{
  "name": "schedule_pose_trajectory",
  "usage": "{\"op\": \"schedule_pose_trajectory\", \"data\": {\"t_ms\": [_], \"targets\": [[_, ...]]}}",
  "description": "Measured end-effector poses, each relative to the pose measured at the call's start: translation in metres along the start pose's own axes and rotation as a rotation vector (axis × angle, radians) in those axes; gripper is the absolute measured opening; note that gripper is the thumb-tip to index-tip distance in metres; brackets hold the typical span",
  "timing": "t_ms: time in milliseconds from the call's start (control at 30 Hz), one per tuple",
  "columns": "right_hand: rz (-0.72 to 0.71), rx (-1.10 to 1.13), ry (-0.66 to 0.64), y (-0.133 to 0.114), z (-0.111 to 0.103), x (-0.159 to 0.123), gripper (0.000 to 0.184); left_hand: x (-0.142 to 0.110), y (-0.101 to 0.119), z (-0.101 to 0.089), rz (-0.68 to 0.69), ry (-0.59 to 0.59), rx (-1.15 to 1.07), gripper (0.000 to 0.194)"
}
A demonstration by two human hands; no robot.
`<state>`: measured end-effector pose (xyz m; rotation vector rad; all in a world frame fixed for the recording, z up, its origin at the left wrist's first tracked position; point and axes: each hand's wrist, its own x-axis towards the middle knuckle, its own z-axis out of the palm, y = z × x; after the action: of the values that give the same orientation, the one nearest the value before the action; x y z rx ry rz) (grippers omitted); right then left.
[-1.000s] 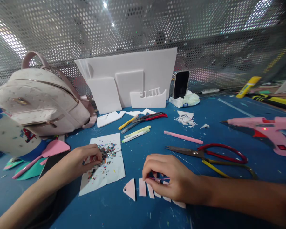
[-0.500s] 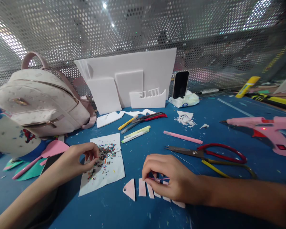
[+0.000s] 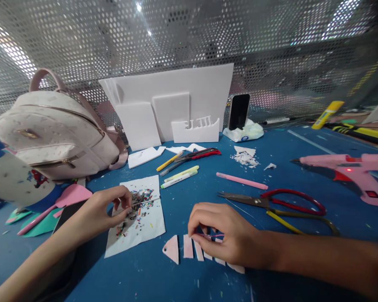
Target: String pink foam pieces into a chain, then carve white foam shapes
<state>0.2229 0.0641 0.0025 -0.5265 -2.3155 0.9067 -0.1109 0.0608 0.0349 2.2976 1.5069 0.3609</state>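
Note:
My left hand (image 3: pixel 110 207) is closed in a pinch at the left side of a white paper sheet (image 3: pixel 148 228). From its fingertips a thin pale stick (image 3: pixel 145 202) runs out over a pile of tiny multicoloured bits (image 3: pixel 141 196) on that sheet. My right hand (image 3: pixel 223 233) is closed too, with a thin pink-purple strand (image 3: pixel 213 236) between thumb and fingers. Beneath and beside it lie several pale pink cut pieces in a fish-like row, led by a triangular head piece with a hole (image 3: pixel 171 250). The right palm hides part of that row.
Scissors (image 3: pixel 261 201) and a pink pen (image 3: pixel 242 181) lie beyond my right hand. A pink glue gun (image 3: pixel 349 163) with a lit red light is at right. White foam boards (image 3: pixel 138 126), a phone (image 3: pixel 238 111) and a backpack (image 3: pixel 53 130) stand behind. Markers (image 3: pixel 180 178) and a cutter (image 3: pixel 189 157) lie mid-table.
My left hand has drawn back slightly left and its curled fingers have shifted a little. The right hand stays in place over the pink pieces.

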Motion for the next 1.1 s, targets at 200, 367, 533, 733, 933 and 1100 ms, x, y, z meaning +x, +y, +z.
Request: {"op": "schedule_pose_trajectory", "data": {"t_ms": [200, 367, 533, 733, 933, 1100], "targets": [[-0.008, 0.008, 0.023, 0.0, 0.0, 0.0, 0.007, -0.002, 0.026, 0.003, 0.057, 0.098, -0.088, 0.009], [-0.021, 0.017, 0.067, 0.0, 0.0, 0.001, 0.009, -0.011, 0.077, 0.044, 0.115, 0.106, -0.477, 0.013], [-0.068, 0.018, 0.112, 0.001, 0.0, -0.002, 0.008, -0.018, 0.096, 0.091, -0.028, -0.005, -0.785, 0.012], [-0.139, 0.011, 0.131, -0.001, -0.001, -0.003, 0.007, -0.019, 0.09, 0.096, -0.028, 0.048, -0.886, 0.012], [-0.163, -0.009, 0.147, -0.004, -0.003, -0.001, 0.008, -0.016, 0.09, 0.095, -0.001, 0.071, -1.006, 0.009], [-0.157, -0.017, 0.151, -0.003, -0.002, -0.001, 0.009, -0.012, 0.087, 0.094, 0.022, 0.08, -1.113, 0.008]]}}
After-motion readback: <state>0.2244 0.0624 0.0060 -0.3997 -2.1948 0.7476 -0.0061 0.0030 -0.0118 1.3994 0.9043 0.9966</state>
